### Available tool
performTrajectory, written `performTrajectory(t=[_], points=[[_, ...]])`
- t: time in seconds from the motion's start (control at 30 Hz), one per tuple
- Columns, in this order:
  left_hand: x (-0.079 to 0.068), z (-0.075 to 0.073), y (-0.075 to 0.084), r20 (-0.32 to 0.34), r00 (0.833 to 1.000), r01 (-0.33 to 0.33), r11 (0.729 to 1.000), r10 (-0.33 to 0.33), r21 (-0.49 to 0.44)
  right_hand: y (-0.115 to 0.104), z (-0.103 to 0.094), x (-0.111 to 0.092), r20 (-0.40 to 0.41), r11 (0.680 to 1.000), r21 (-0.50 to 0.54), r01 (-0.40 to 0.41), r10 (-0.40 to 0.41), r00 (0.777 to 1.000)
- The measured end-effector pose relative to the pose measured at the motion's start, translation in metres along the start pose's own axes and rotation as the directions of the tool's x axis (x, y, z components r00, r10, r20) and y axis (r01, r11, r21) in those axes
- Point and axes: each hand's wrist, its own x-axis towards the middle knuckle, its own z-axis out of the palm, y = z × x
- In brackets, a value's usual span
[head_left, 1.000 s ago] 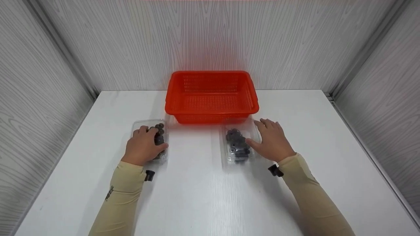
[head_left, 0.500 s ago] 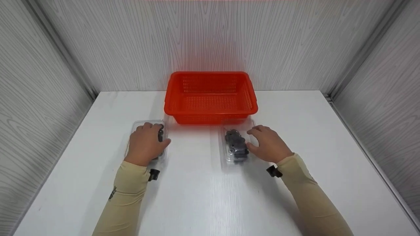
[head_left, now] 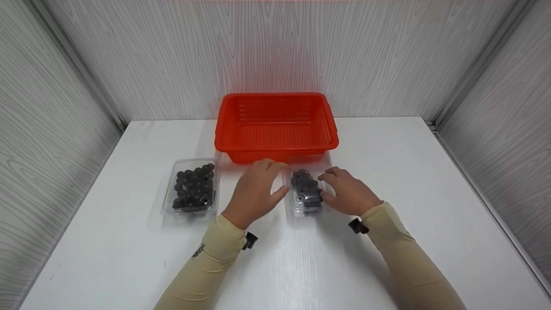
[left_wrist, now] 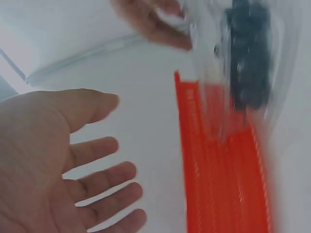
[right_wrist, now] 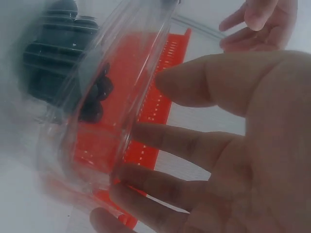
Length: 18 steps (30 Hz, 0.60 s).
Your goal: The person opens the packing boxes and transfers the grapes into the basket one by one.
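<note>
A clear plastic box (head_left: 306, 202) of dark round fruit stands just in front of the red basket. At its right side is my right hand (head_left: 349, 192), thumb and fingers extended; in the right wrist view the fingertips (right_wrist: 146, 133) are right at the box's clear wall. My left hand (head_left: 255, 191) hovers off the box's left side with spread fingers and nothing in its grasp, as the left wrist view also shows. A second clear box (head_left: 168, 202), filled with dark round fruit (head_left: 193, 185), lies to the left, away from both hands.
The red perforated plastic basket (head_left: 275, 155) stands at the back centre, against the wood-grain back wall (head_left: 275, 47). Its inside shows no contents. Side panels (head_left: 56, 129) flank the white table (head_left: 275, 275).
My left hand has left the left box and moved right, to beside the right box. My right hand has shifted slightly down at the right box's side, its fingers a little more bent.
</note>
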Motion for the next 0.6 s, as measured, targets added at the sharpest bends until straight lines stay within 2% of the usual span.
performTrajectory(t=[0.13, 0.27, 0.43, 0.6], points=[[0.006, 0.016, 0.011, 0.101, 0.994, -0.042, 0.999, 0.042, -0.008, -0.003, 0.004, 0.001, 0.009, 0.999, -0.005, 0.041, -0.041, 0.999], [0.006, 0.024, 0.014, 0.182, 0.983, -0.032, 0.999, 0.029, 0.014, -0.007, 0.009, 0.002, 0.015, 0.994, -0.002, 0.111, -0.111, 0.994], [0.004, 0.03, 0.014, 0.247, 0.969, 0.001, 0.999, -0.011, 0.04, -0.012, 0.015, 0.004, 0.011, 0.983, 0.051, 0.178, -0.179, 0.984], [0.002, 0.03, 0.013, 0.278, 0.961, -0.003, 0.999, -0.009, 0.043, -0.013, 0.016, 0.005, 0.03, 0.978, 0.109, 0.18, -0.184, 0.982]])
